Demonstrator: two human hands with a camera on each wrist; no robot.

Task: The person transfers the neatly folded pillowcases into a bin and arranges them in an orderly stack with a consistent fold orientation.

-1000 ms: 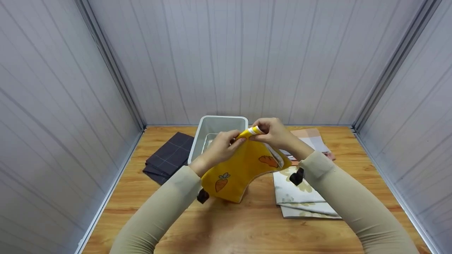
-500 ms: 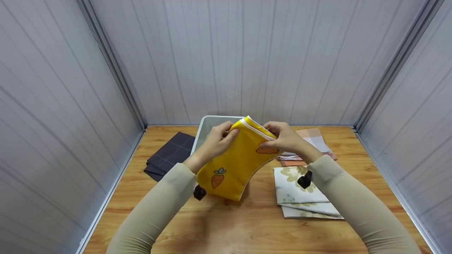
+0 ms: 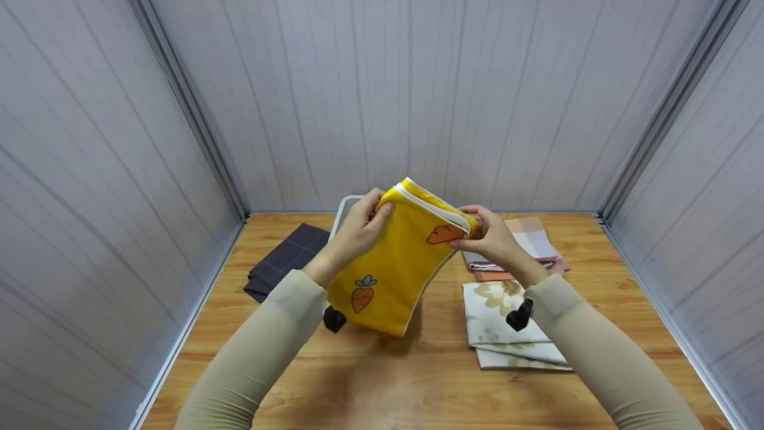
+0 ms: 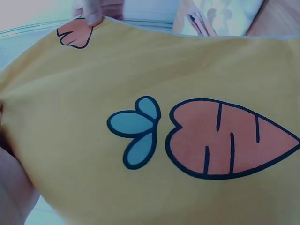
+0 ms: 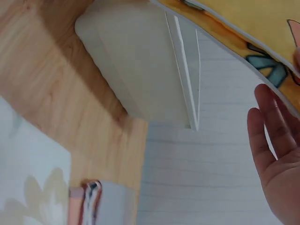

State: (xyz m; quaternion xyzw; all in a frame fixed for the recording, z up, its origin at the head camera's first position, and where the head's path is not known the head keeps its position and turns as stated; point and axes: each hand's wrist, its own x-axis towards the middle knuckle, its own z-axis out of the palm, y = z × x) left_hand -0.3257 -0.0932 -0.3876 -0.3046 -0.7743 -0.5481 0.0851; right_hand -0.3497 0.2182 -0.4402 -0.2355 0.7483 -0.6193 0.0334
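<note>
A yellow cloth (image 3: 397, 263) with carrot prints and white edging hangs folded between both hands, above the table. At its upper left edge the left hand (image 3: 360, 230) pinches it between thumb and fingers. The right hand (image 3: 492, 239) grips the upper right corner, its thumb beside an orange print. In the left wrist view the cloth (image 4: 140, 122) fills most of the picture, with part of the left hand (image 4: 16, 187) at the left edge. From the right wrist, two layers of the cloth (image 5: 253, 28) show, and some fingers of the right hand (image 5: 281, 154) extend below it.
Behind the cloth stands a pale grey bin (image 3: 345, 209), mostly hidden; its side (image 5: 140, 56) shows in the right wrist view. A dark checked folded cloth (image 3: 286, 257) lies left. Right lie a floral folded cloth (image 3: 501, 322) and a checked pink-white one (image 3: 531, 242). Panel walls surround the table.
The yellow cloth's rolled or bunched top has opened out into a flat folded edge. Both hands have moved apart, and the cloth has risen slightly, covering more of the bin.
</note>
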